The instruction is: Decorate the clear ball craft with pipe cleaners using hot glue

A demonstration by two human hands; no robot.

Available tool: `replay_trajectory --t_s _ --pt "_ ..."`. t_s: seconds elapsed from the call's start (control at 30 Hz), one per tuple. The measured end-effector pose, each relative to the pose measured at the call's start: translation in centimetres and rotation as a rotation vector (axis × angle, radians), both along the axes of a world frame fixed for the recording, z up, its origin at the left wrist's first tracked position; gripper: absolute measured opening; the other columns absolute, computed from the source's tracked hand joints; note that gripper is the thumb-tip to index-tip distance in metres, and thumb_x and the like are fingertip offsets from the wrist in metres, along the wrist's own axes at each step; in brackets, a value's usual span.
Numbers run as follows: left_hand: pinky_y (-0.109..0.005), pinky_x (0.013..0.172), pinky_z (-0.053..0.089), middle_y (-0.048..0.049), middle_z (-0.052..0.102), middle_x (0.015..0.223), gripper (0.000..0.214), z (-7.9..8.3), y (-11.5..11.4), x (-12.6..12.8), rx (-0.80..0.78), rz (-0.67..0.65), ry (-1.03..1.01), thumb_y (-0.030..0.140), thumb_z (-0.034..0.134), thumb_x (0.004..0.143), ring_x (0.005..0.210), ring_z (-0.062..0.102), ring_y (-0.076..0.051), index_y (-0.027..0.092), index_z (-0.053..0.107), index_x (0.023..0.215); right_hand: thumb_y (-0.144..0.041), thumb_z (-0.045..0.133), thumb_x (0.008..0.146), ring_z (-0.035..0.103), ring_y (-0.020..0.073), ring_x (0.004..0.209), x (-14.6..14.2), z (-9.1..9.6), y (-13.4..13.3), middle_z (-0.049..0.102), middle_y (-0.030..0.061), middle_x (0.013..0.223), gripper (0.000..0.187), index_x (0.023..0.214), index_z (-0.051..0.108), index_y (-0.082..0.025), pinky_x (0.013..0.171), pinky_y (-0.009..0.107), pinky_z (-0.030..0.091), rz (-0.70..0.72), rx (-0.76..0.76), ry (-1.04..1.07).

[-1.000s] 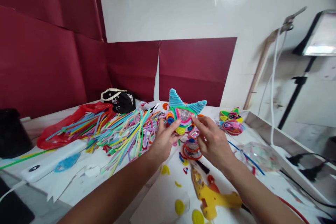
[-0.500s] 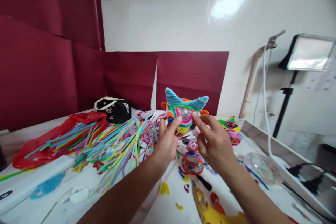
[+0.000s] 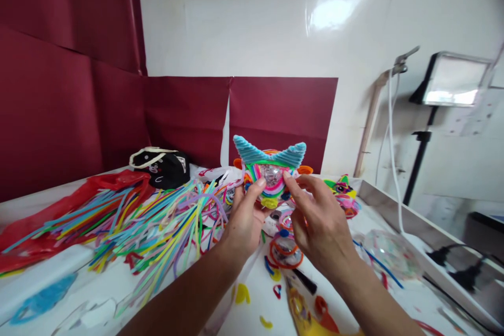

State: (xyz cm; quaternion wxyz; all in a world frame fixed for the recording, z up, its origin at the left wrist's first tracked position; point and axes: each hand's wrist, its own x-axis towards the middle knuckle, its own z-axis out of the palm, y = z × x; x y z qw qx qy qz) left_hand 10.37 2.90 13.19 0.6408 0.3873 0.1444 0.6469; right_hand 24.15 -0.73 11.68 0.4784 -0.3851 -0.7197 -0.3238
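Observation:
In the head view a pipe-cleaner craft (image 3: 271, 176) is held up at the middle, its front towards me. Light blue pointed shapes rise from its top, bands of green, pink and white ring a clear shiny dome, and a yellow piece sits at the bottom. My left hand (image 3: 246, 218) grips its left and lower side, thumb on the front, other fingers mostly behind. My right hand (image 3: 321, 215) has its index fingertip on the dome's right edge, the other fingers curled. Below lies another clear dome piece (image 3: 286, 250) ringed in orange.
Loose pipe cleaners (image 3: 169, 226) spread across the left, partly in a red plastic bag (image 3: 79, 199). A black pouch (image 3: 169, 168) stands behind them. Rightwards are a colourful finished-looking craft (image 3: 342, 187), a clear plastic piece (image 3: 394, 252), black plugs (image 3: 452, 262) and a lamp (image 3: 452, 79).
The view has shifted slightly to the right. The craft remains held, tilted a little differently, with the right index finger still on its right edge.

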Motion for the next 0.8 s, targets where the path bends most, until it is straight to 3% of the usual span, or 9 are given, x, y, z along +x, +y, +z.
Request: replay_trajectory --t_s 0.3,0.53,0.8 --pt "-0.05 0.098 0.056 -0.0098 0.076 0.12 0.059 0.0 0.1 0.0 -0.062 -0.046 -0.018 0.034 0.084 0.072 0.122 0.067 -0.037 0.022 0.063 0.126 -0.002 0.048 0.087 0.061 0.0315 0.113 0.2 0.2 -0.5 0.059 0.0162 0.124 0.072 0.154 0.04 -0.026 0.088 0.05 0.057 0.019 -0.02 -0.003" --pt "-0.049 0.102 0.055 -0.0091 0.073 0.128 0.05 -0.1 0.2 -0.1 -0.074 -0.049 -0.016 0.033 0.079 0.077 0.128 0.064 -0.034 0.024 0.063 0.123 -0.002 0.048 0.089 0.064 0.0267 0.112 0.5 0.3 -0.8 0.06 0.0127 0.125 0.068 0.151 0.044 -0.028 0.091 0.044 0.057 0.067 -0.048 0.068" --pt "-0.048 0.099 0.055 -0.0096 0.075 0.121 0.058 -0.1 0.0 -0.1 -0.04 -0.001 -0.026 0.031 0.084 0.073 0.118 0.069 -0.033 0.023 0.061 0.126 -0.007 0.05 0.094 0.068 0.0209 0.102 0.1 1.2 -1.6 0.067 0.0082 0.113 0.041 0.129 0.063 -0.022 0.085 0.036 0.055 0.102 -0.039 0.16"
